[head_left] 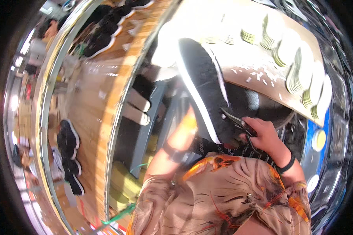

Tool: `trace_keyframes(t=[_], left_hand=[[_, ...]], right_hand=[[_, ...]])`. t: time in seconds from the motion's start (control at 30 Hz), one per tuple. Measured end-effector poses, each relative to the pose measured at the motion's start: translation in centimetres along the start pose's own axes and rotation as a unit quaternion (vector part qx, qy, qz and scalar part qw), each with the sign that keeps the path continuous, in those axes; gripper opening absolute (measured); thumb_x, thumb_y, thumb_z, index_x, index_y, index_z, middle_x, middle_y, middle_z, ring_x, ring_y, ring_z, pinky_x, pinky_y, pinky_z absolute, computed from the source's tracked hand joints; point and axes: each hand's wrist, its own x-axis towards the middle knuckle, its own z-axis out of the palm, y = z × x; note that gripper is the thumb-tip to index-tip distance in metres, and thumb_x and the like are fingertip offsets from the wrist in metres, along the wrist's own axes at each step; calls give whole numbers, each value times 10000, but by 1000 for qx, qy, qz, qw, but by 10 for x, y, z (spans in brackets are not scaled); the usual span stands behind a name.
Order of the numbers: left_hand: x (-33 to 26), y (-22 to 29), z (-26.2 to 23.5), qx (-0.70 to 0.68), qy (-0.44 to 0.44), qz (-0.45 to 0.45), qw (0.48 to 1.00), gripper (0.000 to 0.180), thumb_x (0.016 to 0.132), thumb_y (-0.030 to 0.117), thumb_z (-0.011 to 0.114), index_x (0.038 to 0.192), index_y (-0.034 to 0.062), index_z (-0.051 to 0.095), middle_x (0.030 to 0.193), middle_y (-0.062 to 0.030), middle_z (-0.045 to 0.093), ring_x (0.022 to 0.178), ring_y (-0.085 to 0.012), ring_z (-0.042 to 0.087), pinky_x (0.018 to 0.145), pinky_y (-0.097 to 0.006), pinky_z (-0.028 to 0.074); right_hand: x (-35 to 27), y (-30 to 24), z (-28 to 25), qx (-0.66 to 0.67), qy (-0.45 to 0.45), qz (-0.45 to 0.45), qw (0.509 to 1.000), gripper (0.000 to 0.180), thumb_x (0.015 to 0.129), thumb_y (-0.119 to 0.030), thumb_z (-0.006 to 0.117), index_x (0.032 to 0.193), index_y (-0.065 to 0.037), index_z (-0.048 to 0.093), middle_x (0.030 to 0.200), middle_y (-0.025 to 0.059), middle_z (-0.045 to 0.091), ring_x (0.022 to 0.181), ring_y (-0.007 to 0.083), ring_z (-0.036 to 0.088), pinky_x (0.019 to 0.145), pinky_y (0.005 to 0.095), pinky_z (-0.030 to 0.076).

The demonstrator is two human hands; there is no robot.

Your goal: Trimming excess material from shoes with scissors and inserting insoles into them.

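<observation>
A black shoe (202,80) with a white sole edge is held up in front of me, its toe pointing away. My left hand (190,116) comes up behind it and holds it from the far side, with the fingers hidden by the shoe. In my right hand (264,135) is a pair of dark-handled scissors (238,121), the fingers closed round the handles. The scissors' tips are at the heel end of the shoe, by its right edge. Whether the blades touch the shoe is hard to tell.
Ahead, a pale worktable (231,55) carries stacks of white insoles (296,74) along its far side and small white scraps (259,74). Left of me runs a wooden-edged bench (92,92) with black shoes (68,141) beyond it. Round yellow and white rolls (319,140) lie at right.
</observation>
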Motion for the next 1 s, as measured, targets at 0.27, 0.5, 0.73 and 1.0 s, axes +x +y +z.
trace_keyframes(t=[0.27,0.5,0.73,1.0], left_hand=[[-87,183,-14,729,91,269,623,92,670,-22,542,605,-35,478,572,-217,465,562,-374,491,522,-422,396],[-154,334,-201,848,400,-37,346,292,771,270,587,865,-7,599,871,-234,586,838,-401,562,721,-437,453],[-235,412,-403,890,417,-6,184,303,775,285,566,917,19,598,930,-209,600,883,-393,561,752,-444,450],[-18,288,-135,733,109,25,671,307,779,47,603,1071,-21,541,1053,-162,582,939,-254,576,846,-327,439]], right_hand=[[40,-10,-13,157,-9,177,972,541,634,-205,762,1090,-16,540,809,172,625,734,226,616,695,304,459],[70,-22,8,48,-107,167,979,567,648,-357,723,1101,-68,538,715,206,605,732,360,606,640,386,473],[80,-28,20,16,-114,144,983,550,675,-426,687,1089,-90,548,739,181,620,728,369,601,648,419,477],[50,3,-3,142,-139,294,935,596,690,-467,678,1117,-73,549,953,188,621,920,339,590,791,383,463]])
